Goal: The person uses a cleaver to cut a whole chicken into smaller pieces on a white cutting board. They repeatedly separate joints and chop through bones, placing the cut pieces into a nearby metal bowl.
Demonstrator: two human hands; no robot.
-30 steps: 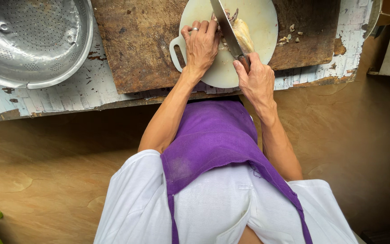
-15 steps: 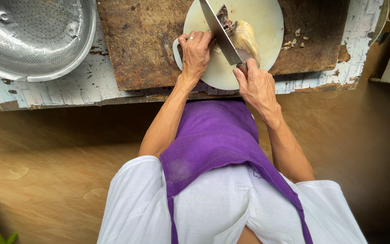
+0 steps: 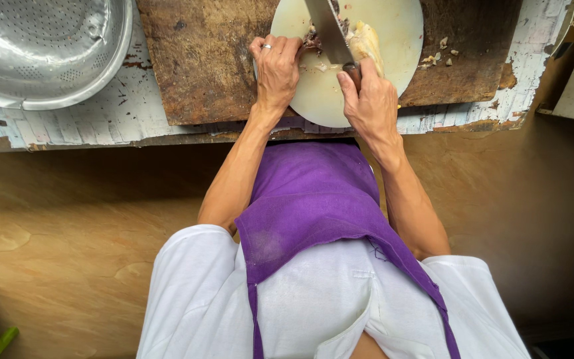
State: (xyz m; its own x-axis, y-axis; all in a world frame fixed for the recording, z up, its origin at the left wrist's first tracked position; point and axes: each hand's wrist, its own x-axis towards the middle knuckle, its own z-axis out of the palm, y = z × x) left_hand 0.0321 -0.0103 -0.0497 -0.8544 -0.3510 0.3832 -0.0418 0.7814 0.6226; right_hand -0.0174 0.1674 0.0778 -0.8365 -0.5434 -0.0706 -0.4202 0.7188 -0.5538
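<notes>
Because the left hand (image 3: 277,70) lies curled, fingertips down, on the dark bits of food just beside the knife (image 3: 330,30), a slip of the blade toward it could nick the fingers, and the round pale cutting board (image 3: 393,40), which only rests on the worn wooden slab (image 3: 200,66), might slide under pressure. The right hand (image 3: 370,100) is closed around the knife's handle, blade pointing away across the board, with a yellowish piece of food (image 3: 367,43) to its right. Counted: one knife, one round board, one wooden slab, one metal colander (image 3: 34,53) well apart at left, and a few loose scraps (image 3: 436,56).
</notes>
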